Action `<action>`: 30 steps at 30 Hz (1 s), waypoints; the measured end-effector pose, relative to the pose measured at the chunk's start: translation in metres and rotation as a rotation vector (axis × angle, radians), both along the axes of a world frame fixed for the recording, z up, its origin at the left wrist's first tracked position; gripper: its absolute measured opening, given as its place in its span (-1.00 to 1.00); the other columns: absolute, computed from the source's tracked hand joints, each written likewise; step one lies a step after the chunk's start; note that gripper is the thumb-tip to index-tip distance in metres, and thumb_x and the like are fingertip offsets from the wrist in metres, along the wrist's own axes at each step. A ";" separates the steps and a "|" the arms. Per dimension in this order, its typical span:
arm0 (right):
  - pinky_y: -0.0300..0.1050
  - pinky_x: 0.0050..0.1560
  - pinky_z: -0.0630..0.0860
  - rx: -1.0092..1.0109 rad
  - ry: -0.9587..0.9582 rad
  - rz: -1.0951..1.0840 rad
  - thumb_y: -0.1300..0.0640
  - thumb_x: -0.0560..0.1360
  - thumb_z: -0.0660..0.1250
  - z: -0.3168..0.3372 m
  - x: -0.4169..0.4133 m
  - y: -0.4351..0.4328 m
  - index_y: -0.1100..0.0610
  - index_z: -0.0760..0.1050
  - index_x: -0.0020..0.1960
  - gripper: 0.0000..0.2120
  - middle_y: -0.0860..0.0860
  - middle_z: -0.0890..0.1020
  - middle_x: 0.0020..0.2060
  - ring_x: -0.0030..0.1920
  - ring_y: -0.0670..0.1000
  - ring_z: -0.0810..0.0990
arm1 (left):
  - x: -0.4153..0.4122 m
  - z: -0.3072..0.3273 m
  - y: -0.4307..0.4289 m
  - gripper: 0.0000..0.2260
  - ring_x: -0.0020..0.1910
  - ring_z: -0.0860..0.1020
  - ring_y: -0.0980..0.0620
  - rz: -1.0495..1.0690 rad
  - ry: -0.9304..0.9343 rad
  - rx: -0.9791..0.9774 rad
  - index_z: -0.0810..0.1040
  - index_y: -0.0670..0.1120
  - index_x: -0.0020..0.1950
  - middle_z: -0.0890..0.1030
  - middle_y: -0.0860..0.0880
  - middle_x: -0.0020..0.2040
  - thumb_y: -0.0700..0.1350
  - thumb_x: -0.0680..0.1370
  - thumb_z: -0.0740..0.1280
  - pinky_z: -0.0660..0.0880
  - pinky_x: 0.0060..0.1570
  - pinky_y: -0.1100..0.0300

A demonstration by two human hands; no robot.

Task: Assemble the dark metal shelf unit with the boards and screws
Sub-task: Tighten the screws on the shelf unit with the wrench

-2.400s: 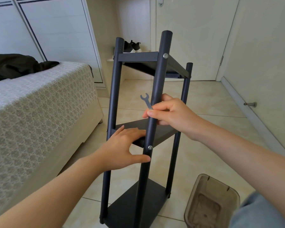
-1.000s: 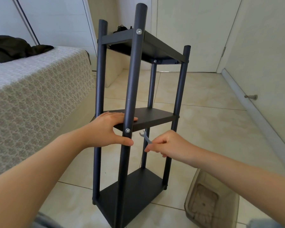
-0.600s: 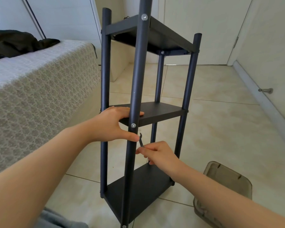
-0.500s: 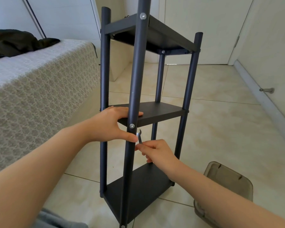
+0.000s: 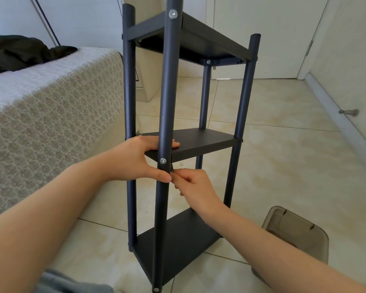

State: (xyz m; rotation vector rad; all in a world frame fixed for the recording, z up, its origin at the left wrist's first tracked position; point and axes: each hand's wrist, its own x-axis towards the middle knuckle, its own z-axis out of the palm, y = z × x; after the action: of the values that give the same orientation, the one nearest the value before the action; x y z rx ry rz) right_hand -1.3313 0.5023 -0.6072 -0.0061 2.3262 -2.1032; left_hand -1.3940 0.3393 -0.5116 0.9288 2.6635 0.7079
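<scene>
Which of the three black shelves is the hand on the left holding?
The middle board. The left hand grips its near corner, fingers on top and thumb below; the top board and bottom board have no hand on them.

Place: a home bedroom.
Signs: bed (image 5: 51, 106) with patterned cover, tiled floor (image 5: 283, 166), door (image 5: 262, 34), wall doorstop (image 5: 349, 112).

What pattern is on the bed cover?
The bed cover has a pale, repeating lattice pattern; head view shows it.
</scene>
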 end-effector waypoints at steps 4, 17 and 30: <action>-0.43 -0.21 0.46 0.021 0.061 -0.007 0.13 0.58 0.32 -0.001 -0.003 -0.004 0.08 0.68 -0.05 -0.84 -0.08 0.61 -0.32 -0.23 -0.10 0.56 | 0.000 0.000 -0.001 -0.37 0.16 0.33 0.61 -0.002 0.004 0.012 0.30 0.49 0.22 0.42 0.44 0.20 0.11 0.34 0.59 0.26 0.02 0.70; -0.47 -0.08 0.50 -0.014 0.141 -0.099 0.23 0.58 0.31 -0.022 -0.020 -0.031 0.18 0.63 0.04 -0.87 -0.23 0.58 -0.17 -0.12 -0.25 0.58 | 0.000 -0.001 -0.006 -0.33 0.11 0.32 0.67 -0.011 0.002 0.041 0.37 0.38 0.31 0.43 0.45 0.20 0.08 0.30 0.60 0.21 -0.02 0.74; -0.52 -0.13 0.40 0.021 0.233 -0.127 0.19 0.56 0.35 -0.028 -0.031 -0.038 0.20 0.66 -0.04 -0.87 -0.24 0.55 -0.27 -0.20 -0.29 0.54 | -0.004 -0.001 -0.022 -0.40 0.02 0.33 0.72 0.055 -0.032 0.030 0.42 0.42 0.17 0.46 0.63 0.00 0.04 0.29 0.62 0.25 -0.11 0.74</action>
State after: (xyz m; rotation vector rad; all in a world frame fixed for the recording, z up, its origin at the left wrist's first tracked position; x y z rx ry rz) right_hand -1.3628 0.4643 -0.6355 -0.1124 2.5411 -2.2476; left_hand -1.3975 0.3172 -0.5122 0.8470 2.6667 0.7709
